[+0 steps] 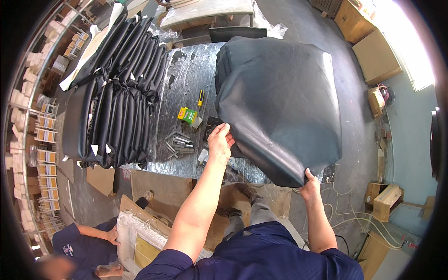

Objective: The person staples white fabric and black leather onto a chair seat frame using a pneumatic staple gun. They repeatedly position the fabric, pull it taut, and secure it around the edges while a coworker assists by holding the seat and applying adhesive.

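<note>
A large black leather-like cover [284,88] lies draped over a boxy form on the metal-topped table [179,70]. At its near left edge, my left hand [220,141] is closed, pinching the material between thumb and fingers. My right hand [310,187] grips the near corner, thumb on top and the other fingers hidden underneath. Between my two hands the near edge is drawn out smooth. Left of my left hand lie several short metal tubes [179,143], a green and yellow small box [187,115] and a yellow-handled tool [201,98].
Black padded pieces [114,121] stand packed in rows at the table's left. A co-worker [86,242] at lower left holds a wrapped panel [140,238]. Pale hoses [359,217] run across the floor at right, near an open cardboard box [388,201]. Shelving [28,112] lines the far left.
</note>
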Motion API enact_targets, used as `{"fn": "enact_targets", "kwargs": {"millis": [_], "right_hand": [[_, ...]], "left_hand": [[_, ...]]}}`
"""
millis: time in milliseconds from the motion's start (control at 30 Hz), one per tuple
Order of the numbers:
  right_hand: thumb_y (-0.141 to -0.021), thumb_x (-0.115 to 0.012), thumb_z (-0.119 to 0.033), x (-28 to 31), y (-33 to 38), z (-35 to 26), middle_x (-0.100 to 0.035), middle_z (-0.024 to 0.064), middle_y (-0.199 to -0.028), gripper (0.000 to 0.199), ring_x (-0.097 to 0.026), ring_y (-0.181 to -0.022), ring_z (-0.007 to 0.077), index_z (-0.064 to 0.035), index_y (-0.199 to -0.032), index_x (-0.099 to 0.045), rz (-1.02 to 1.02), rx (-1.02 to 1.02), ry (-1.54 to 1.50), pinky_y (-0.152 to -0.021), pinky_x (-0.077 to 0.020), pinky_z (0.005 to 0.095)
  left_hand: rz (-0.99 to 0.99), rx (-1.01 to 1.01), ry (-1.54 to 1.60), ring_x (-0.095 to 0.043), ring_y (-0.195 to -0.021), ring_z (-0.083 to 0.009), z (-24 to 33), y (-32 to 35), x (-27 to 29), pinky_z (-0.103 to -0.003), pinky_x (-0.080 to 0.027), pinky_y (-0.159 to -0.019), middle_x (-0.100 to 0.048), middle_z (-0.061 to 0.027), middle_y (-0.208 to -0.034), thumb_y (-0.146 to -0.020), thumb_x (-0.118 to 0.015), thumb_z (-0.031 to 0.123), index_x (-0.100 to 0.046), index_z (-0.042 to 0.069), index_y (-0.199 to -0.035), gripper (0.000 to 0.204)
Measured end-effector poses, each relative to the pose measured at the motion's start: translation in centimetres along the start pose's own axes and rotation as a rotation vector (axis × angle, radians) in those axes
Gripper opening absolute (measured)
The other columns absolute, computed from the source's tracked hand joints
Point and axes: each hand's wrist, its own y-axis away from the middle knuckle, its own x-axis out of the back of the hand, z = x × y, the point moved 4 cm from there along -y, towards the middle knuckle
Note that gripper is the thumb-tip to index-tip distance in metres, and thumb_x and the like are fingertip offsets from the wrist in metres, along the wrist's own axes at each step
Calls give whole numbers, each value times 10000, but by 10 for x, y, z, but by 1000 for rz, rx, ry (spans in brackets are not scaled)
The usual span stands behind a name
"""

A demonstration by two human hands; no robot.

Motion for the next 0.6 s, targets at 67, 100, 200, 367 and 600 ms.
{"fn": "enact_targets", "kwargs": {"millis": [67,100,200,367,600], "right_hand": [[-1101,-701,-275,10,-6,-2,-770,116,-1285,298,-756,-1151,279,-38,-1282,-690,-20,-26,8,-974,-618,472],[-1099,-702,-278,15,-8,-3,-770,116,-1285,299,-755,-1150,280,-41,-1282,-692,-4,-32,14,-971,-618,475],[-1096,-707,-283,24,-10,-5,-770,116,-1285,302,-756,-1145,282,-45,-1282,-695,32,-37,29,-964,-617,482],[-1088,-722,-233,10,-2,-4,-773,86,-1174,226,-767,-1037,255,-63,-1231,-682,69,-14,51,-847,-629,431],[-1082,-732,-278,13,-5,-4,-767,99,-1260,285,-757,-1115,275,-74,-1278,-697,65,-23,50,-890,-617,479]], "left_hand": [[-3,47,4,-751,-866,-222,2,3,-1,-377,-626,-755,-745,-77,-1020,-1099,-702,225,-669,61,-1239,218],[-14,60,9,-758,-888,-235,3,6,-5,-393,-632,-775,-753,-92,-1039,-1109,-685,230,-669,63,-1238,212],[-48,84,17,-774,-937,-267,4,16,-12,-429,-646,-820,-770,-129,-1081,-1131,-647,241,-670,62,-1235,209],[-92,83,-36,-775,-951,-276,5,31,-2,-437,-650,-839,-771,-143,-1080,-1133,-639,217,-674,46,-1236,202],[-150,96,-52,-782,-935,-247,-5,40,1,-411,-656,-844,-786,-103,-1052,-1080,-687,84,-705,77,-1191,113]]}}
